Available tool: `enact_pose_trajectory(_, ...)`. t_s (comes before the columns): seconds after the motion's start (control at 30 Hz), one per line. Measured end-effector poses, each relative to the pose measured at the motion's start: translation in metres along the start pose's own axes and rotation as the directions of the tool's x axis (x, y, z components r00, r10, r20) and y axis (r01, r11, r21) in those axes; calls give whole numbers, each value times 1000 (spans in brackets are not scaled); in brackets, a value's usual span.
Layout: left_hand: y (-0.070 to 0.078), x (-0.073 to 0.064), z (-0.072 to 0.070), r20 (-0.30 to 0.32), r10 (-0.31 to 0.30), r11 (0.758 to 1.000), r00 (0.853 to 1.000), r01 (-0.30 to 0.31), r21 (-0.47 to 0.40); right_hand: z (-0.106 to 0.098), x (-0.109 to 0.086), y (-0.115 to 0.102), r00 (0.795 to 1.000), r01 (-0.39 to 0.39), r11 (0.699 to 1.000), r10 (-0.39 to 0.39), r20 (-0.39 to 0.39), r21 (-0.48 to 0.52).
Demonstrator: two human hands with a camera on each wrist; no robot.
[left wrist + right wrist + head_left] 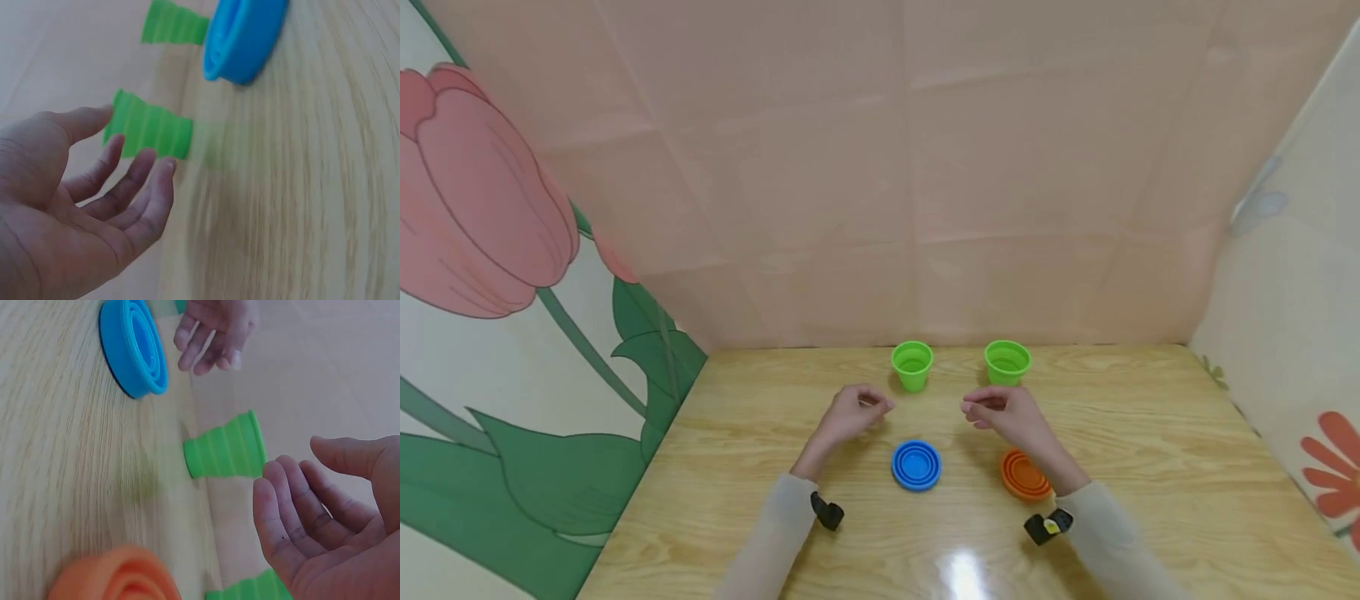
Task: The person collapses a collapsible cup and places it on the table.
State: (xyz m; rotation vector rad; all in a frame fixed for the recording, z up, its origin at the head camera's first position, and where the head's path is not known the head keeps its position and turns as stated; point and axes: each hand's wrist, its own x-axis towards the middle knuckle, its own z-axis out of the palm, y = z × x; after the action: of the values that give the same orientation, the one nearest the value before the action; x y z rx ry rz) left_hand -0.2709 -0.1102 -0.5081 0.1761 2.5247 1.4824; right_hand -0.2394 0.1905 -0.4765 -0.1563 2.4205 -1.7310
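Observation:
Two light-green collapsible cups stand extended at the back of the table, a left cup and a right cup. Nearer the front lie two flattened collapsible cups, one blue and one orange. My left hand hovers over the table just in front and left of the left green cup, its fingers loosely bent around nothing. Just in front of the right green cup hangs my right hand, also holding nothing, with thumb and fingers apart. Its forearm passes beside the orange cup and overlaps its edge in the head view.
The wooden table ends at a pinkish cloth backdrop. Walls with printed flowers flank it on the left and right. A dark wrist camera is strapped to the left wrist, another to the right.

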Motion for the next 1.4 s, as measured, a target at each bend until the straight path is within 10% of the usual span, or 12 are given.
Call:
enact_pose_trajectory(0.6, -4, 33, 7, -128, 50, 991, 990, -65, -116, 36, 49, 10, 995, -14, 998, 9, -96, -56)
enact_pose_trajectory(0.9, -1, 52, 13, -44, 15, 979, 999, -24, -204, 42, 75, 15, 998, -21, 987, 11, -64, -159)
enact_pose_trajectory(1.4, -6, 63, 17, 22, 84, 943, 996, -72, -326, 54, 99, 23, 1000, 23, 999, -22, 21, -42)
